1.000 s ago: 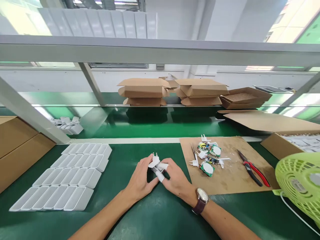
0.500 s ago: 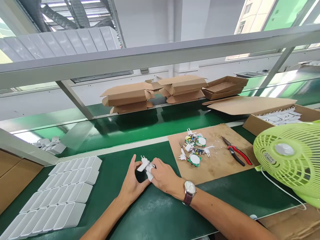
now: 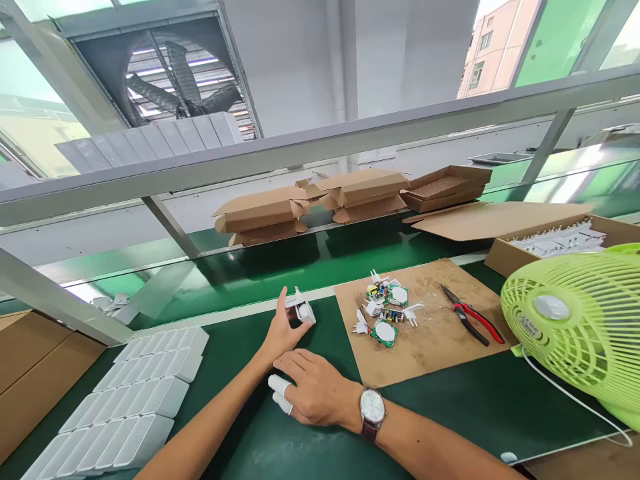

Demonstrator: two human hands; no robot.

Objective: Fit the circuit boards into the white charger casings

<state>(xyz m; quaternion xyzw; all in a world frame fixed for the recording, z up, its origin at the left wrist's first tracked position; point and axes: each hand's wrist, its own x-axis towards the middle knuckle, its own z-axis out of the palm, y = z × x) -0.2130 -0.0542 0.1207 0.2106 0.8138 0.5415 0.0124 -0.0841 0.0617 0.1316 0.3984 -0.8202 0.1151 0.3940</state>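
Note:
My left hand (image 3: 281, 335) is reached out over the green bench, thumb and fingers closed around a small white plastic casing (image 3: 306, 313). A pale prong-like part stands up from the casing's far side; its inside shows a round white piece. My right hand (image 3: 320, 388) rests lower, near my left wrist, with its fingers loosely bent and apart and nothing visible in it. White finger cots (image 3: 279, 385) cover two of its fingertips. To the right, several green circuit boards (image 3: 384, 333) with white plugs (image 3: 413, 312) lie on a brown board (image 3: 425, 347).
Rows of white plastic cases (image 3: 143, 440) stand at left. Red-handled pliers (image 3: 473, 317) lie on the brown board. A green fan (image 3: 575, 333) is at right, before a carton of white parts (image 3: 555, 240). Cardboard boxes (image 3: 265, 210) sit behind, under a grey rail (image 3: 325, 137).
My left hand has moved up and away with the white casing. My right hand has let go of it and drawn back toward me. The view has tilted upward.

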